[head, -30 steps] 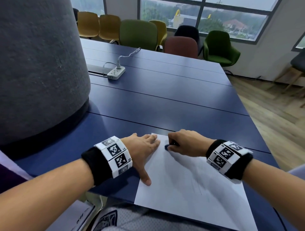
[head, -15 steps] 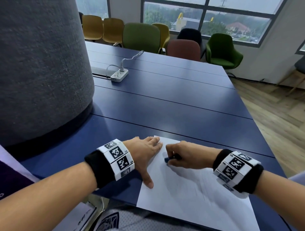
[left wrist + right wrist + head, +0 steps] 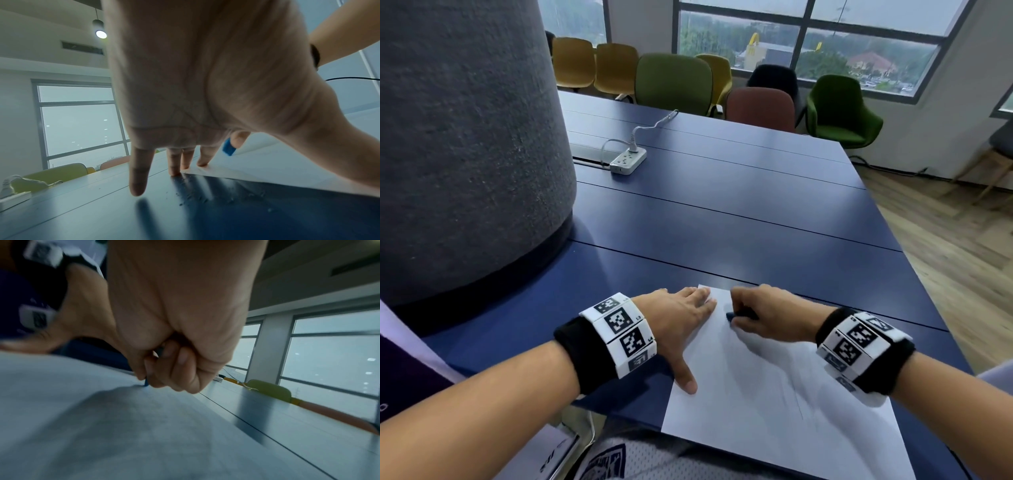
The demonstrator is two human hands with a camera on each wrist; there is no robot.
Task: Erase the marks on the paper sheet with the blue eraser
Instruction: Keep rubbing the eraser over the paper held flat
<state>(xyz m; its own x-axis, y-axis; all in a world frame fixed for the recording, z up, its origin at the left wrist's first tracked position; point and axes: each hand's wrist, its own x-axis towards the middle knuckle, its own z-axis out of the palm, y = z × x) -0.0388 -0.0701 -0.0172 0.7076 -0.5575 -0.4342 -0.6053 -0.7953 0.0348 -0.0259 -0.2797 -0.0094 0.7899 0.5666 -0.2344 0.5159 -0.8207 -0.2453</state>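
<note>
A white paper sheet (image 3: 767,394) lies on the blue table (image 3: 722,219) at its near edge, with faint pencil marks (image 3: 799,404) in its middle. My right hand (image 3: 739,313) grips the blue eraser (image 3: 730,315) and presses its tip onto the sheet near the far left corner. The eraser (image 3: 228,148) also shows in the left wrist view, and only its tip (image 3: 146,383) in the right wrist view. My left hand (image 3: 688,318) lies flat with straight fingers (image 3: 202,155) on the sheet's left edge, thumb spread toward me.
A wide grey column (image 3: 465,144) stands on the left. A white power strip (image 3: 627,160) with its cable lies further back on the table. Coloured chairs (image 3: 674,82) line the far side. Eraser crumbs (image 3: 205,198) lie on the table beside the sheet.
My right hand with the eraser has slid back and forth a little near the sheet's far left corner. The left hand has stayed on the paper's edge.
</note>
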